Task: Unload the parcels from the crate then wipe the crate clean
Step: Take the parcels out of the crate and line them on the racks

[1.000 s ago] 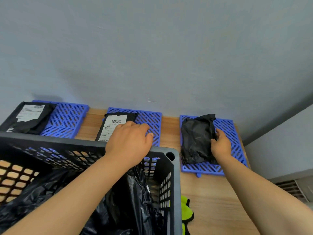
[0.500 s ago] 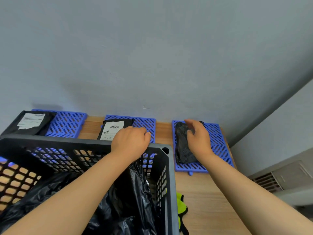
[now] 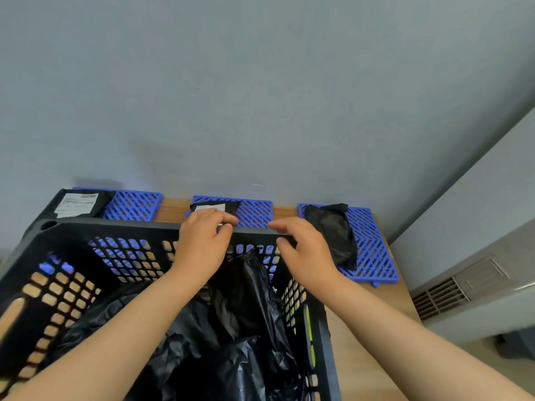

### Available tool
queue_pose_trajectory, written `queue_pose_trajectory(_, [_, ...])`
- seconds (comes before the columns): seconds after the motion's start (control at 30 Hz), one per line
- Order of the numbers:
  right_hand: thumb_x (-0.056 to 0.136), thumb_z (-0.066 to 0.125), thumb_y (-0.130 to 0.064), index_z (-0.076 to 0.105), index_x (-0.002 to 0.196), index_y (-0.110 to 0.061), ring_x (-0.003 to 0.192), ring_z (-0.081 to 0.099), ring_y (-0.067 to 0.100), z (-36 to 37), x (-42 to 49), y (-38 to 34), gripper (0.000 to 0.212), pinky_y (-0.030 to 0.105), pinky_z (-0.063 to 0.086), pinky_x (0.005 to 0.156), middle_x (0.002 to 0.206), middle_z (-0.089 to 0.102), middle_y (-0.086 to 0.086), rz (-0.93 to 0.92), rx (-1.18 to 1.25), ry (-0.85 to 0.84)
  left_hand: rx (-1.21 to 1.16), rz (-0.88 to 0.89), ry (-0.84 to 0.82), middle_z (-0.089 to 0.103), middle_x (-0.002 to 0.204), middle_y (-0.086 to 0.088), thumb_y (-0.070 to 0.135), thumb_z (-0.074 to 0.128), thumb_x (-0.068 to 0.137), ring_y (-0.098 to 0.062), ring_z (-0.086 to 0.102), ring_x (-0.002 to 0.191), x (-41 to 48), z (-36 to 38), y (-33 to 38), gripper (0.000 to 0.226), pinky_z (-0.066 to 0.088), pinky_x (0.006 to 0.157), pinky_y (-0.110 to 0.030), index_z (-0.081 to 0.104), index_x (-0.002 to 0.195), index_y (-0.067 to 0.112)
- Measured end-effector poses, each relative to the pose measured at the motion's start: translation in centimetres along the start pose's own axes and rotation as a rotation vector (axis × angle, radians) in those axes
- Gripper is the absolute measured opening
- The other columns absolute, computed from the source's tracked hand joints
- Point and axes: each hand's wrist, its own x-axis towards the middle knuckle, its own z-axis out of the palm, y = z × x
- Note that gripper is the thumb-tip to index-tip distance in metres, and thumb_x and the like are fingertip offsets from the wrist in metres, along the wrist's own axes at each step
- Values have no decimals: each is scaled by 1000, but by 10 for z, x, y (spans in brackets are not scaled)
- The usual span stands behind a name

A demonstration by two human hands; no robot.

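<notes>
A black latticed crate [image 3: 115, 227] fills the lower left and holds several crumpled black plastic parcels [image 3: 231, 328]. My left hand [image 3: 202, 244] is over the crate's far rim, fingers loosely curled, nothing in it. Beside it, my right hand [image 3: 307, 253] hovers at the same rim with relaxed fingers pointing left, holding nothing. Behind the crate lie three blue grid mats. The left mat [image 3: 133, 205] carries a labelled black parcel [image 3: 78, 202], the middle mat [image 3: 254, 212] another labelled parcel [image 3: 214, 206], and the right mat [image 3: 373, 250] a crumpled black parcel [image 3: 333, 230].
The wooden table [image 3: 362, 357] ends at the grey wall just behind the mats. Something yellow-green [image 3: 308, 322] shows through the crate's right wall. A grey vented unit [image 3: 463, 290] stands beyond the table's right edge.
My right hand let go of the crumpled parcel on the right mat and came left to the crate rim. My left hand drew back from the middle parcel to the rim.
</notes>
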Motion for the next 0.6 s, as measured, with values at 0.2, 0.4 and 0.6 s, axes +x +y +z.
queue_pose_trajectory(0.2, [94,51,-20,50,133,-22,120,48,13,31,-24,-32,39,28,41,99,130,54,-4,118,-243,-285,-114,-83,6,50,98,30,11,51,92,-4,41,114,-37,-41,-25,25,34,96,-28,64,91,32])
queue_pose_trajectory(0.4, [92,56,-28,16,147,-13,125,44,28,58,-38,-42,70,35,43,96,147,31,10,412,-278,-447,-150,-132,-28,49,101,31,14,52,91,-6,45,115,-62,-63,-55,24,44,98,-43,66,94,34])
queue_pose_trajectory(0.6, [90,61,-29,-7,151,-11,136,34,31,85,-44,-39,93,39,39,105,157,12,15,614,-253,-431,-109,-153,-54,56,100,22,15,51,92,-9,46,111,-73,-70,-74,23,40,98,-37,64,93,34])
